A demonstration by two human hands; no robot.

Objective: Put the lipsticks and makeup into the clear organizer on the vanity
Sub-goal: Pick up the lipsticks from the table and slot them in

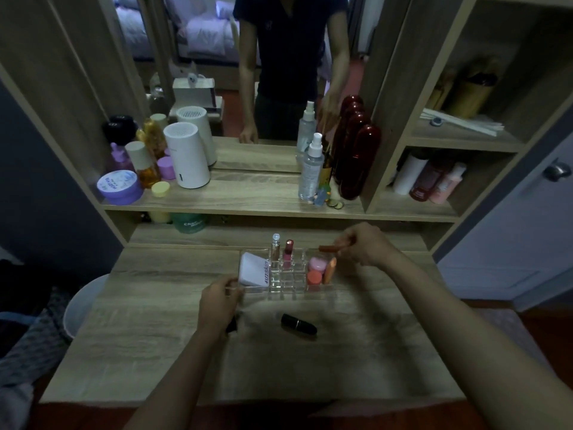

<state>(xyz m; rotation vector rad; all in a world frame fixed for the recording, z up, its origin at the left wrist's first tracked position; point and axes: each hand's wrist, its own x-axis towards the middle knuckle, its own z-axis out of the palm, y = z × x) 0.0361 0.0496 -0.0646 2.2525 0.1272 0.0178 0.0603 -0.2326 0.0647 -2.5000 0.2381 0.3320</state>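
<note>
- Gripping the near-left corner of the clear organizer (286, 285), the left hand (218, 297) sits at its 8 o'clock, fingers curled on the rim.
- The right hand (364, 245) pinches a reddish lipstick tube (330, 248) level above the organizer's 1 o'clock corner.
- Inside: a white compact (255, 270) at 9 o'clock, two upright lipsticks (288, 254) at 12, pink and orange makeup pieces (319, 270) at 3.
- A black lipstick (298, 324) lies on the vanity (155, 321) at the organizer's 6 o'clock, apart from it.
</note>
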